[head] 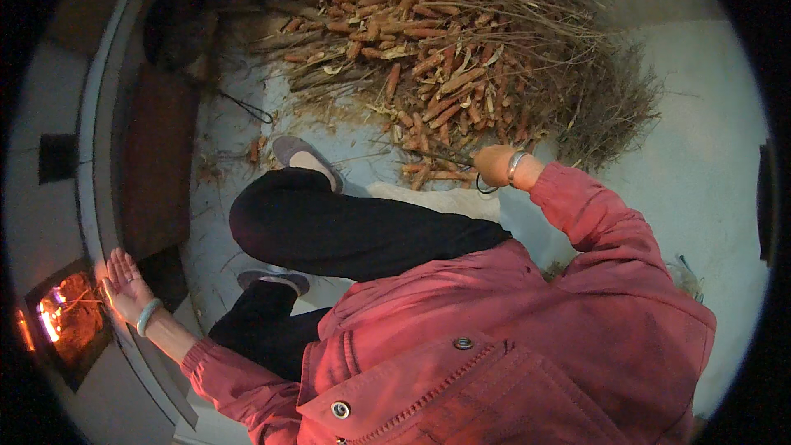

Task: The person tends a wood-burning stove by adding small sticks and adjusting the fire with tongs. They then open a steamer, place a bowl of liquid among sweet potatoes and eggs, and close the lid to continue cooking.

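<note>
My left hand (126, 287) is held palm up with fingers extended beside the firebox opening (77, 352) of a stove, where a fire (52, 315) burns brightly. Nothing lies in that palm. Closed in a fist, my right hand (497, 164) grips a thin dark rod (448, 156) that points toward the fuel pile. A dark ring (486, 186) hangs below the fist, and I cannot tell whether it belongs to the rod. Just past the rod lies a heap of dry corn cobs (445, 68).
Dry twigs and brushwood (593, 99) spread along the heap's right side. A dark wire loop (250, 108) rests on the pale floor (232, 210) beside loose cobs and straw. The stove's curved ledge (86, 167) runs down the left, with a small dark opening (57, 159) in its face.
</note>
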The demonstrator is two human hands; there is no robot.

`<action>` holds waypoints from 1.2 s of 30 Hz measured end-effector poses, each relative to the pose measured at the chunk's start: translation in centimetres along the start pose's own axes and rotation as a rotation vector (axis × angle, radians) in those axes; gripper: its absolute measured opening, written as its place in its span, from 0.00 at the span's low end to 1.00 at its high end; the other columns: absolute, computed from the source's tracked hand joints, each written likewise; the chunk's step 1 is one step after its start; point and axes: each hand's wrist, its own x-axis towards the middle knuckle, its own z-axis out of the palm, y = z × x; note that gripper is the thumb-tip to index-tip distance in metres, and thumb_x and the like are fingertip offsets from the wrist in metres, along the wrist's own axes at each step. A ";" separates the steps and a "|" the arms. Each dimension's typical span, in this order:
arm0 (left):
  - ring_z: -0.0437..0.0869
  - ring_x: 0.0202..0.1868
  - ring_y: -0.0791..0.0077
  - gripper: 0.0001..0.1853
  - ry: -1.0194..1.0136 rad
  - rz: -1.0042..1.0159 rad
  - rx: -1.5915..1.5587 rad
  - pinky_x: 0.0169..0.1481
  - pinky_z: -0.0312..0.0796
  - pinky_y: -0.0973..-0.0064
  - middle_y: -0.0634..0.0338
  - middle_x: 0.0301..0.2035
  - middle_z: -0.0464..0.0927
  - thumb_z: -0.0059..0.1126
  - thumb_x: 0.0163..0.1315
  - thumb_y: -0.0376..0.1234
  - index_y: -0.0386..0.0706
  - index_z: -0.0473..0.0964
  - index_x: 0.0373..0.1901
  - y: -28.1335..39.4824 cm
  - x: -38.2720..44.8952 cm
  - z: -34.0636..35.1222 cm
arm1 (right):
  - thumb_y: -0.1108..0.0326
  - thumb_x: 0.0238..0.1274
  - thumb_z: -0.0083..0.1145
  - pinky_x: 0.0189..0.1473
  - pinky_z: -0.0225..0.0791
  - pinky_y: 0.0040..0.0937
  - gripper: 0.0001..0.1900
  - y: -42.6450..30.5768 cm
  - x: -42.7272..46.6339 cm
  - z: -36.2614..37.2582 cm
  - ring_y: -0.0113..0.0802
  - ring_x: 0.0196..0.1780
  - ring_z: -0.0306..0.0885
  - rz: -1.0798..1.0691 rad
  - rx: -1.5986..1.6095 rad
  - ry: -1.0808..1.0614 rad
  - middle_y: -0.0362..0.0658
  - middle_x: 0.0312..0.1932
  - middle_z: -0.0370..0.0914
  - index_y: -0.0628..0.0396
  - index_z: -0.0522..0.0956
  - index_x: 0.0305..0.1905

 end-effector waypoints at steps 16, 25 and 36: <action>0.67 0.66 0.43 0.28 -0.034 0.007 -0.012 0.72 0.61 0.50 0.32 0.62 0.65 0.44 0.73 0.39 0.21 0.60 0.61 0.0 0.0 -0.3 | 0.65 0.55 0.58 0.43 0.74 0.47 0.14 0.2 -1.2 -3.8 0.58 0.41 0.81 -0.127 0.192 0.080 0.63 0.33 0.79 0.69 0.79 0.38; 0.68 0.65 0.46 0.27 -0.041 0.019 -0.005 0.72 0.62 0.53 0.34 0.61 0.66 0.44 0.73 0.40 0.23 0.62 0.59 -0.1 -1.4 0.3 | 0.66 0.58 0.53 0.49 0.69 0.48 0.17 -0.1 -1.8 -6.3 0.60 0.47 0.75 -0.229 0.271 0.254 0.65 0.40 0.76 0.68 0.73 0.48; 0.75 0.60 0.48 0.25 -0.039 0.030 -0.046 0.68 0.68 0.55 0.37 0.56 0.72 0.41 0.74 0.41 0.26 0.65 0.57 -0.2 -2.0 0.3 | 0.64 0.63 0.53 0.37 0.67 0.46 0.14 -2.2 -5.8 -11.4 0.56 0.36 0.76 -0.365 0.521 0.420 0.59 0.31 0.77 0.65 0.74 0.46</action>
